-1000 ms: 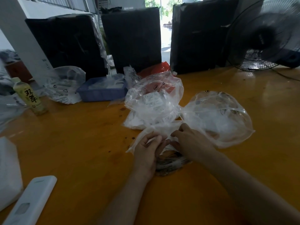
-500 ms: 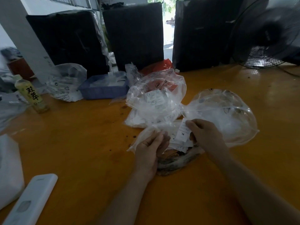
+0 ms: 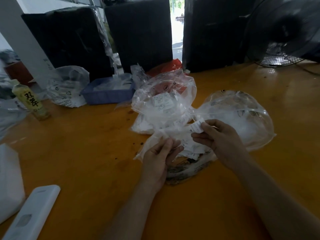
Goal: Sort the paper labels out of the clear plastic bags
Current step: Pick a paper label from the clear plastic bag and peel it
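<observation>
Orange table (image 3: 86,161); right hand (image 3: 220,139) pinches a paper label (image 3: 196,127), left hand (image 3: 159,156) grips a clear bag (image 3: 155,135).

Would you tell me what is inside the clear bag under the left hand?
Loose paper labels show through the clear bag that the left hand holds. Any labels beneath that hand are covered.
</observation>
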Action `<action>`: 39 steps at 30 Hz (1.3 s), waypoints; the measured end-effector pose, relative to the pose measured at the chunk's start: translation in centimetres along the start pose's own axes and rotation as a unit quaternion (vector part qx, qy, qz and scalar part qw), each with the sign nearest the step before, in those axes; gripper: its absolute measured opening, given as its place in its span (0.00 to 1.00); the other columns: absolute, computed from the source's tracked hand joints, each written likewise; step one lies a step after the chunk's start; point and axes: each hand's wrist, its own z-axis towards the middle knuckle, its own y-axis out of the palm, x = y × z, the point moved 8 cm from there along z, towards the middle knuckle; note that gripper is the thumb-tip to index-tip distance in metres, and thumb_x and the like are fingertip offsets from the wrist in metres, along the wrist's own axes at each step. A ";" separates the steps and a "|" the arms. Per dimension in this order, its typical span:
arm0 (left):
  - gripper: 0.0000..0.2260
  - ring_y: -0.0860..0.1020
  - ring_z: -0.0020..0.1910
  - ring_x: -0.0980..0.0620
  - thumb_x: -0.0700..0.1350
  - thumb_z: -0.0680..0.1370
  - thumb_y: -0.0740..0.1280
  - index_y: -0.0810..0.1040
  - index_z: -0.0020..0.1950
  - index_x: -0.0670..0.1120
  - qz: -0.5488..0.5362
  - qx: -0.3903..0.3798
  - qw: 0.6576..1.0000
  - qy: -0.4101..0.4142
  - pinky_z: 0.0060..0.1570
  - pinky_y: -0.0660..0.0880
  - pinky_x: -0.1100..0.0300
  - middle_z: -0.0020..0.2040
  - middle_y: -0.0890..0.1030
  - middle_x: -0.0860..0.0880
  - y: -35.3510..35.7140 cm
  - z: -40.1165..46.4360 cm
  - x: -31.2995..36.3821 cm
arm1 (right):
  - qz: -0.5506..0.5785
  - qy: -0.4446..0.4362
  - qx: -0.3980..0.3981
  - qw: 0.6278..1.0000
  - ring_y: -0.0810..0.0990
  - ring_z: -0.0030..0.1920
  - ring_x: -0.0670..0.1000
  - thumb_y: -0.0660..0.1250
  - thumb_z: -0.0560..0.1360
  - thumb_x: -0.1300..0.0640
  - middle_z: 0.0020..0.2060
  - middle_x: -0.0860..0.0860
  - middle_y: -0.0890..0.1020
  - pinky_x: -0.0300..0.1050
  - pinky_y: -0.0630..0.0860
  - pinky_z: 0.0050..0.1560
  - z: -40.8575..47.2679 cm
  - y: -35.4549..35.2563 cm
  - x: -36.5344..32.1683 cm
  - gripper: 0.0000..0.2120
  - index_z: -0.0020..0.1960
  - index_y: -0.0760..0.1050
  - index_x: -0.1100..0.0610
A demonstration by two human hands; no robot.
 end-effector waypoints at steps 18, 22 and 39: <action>0.15 0.87 0.57 0.41 0.39 0.75 0.73 0.83 0.61 0.37 0.015 -0.019 1.000 0.008 0.55 0.83 0.59 0.57 0.87 0.38 0.4 0.0 0.1 | -0.166 -0.088 -0.036 0.981 0.87 0.46 0.52 0.74 0.77 0.57 0.43 0.54 0.87 0.43 0.84 0.50 -1.0 1.8 -0.8 0.04 0.50 0.81 0.56; 0.15 0.87 0.57 0.41 0.39 0.74 0.73 0.84 0.61 0.37 0.023 -0.014 1.000 0.013 0.57 0.83 0.57 0.58 0.87 0.38 0.4 0.1 0.0 | -0.171 -0.074 -0.027 0.982 0.88 0.46 0.52 0.72 0.78 0.58 0.43 0.52 0.87 0.47 0.85 0.52 -1.0 1.8 -0.6 0.04 0.51 0.80 0.58; 0.21 0.87 0.57 0.42 0.41 0.74 0.73 0.81 0.65 0.36 0.035 0.002 0.999 0.024 0.57 0.83 0.57 0.62 0.85 0.38 0.3 0.0 0.1 | -0.253 -0.142 0.008 0.957 0.87 0.44 0.46 0.71 0.79 0.58 0.43 0.44 0.87 0.43 0.84 0.46 -1.2 1.6 -1.3 0.03 0.50 0.78 0.51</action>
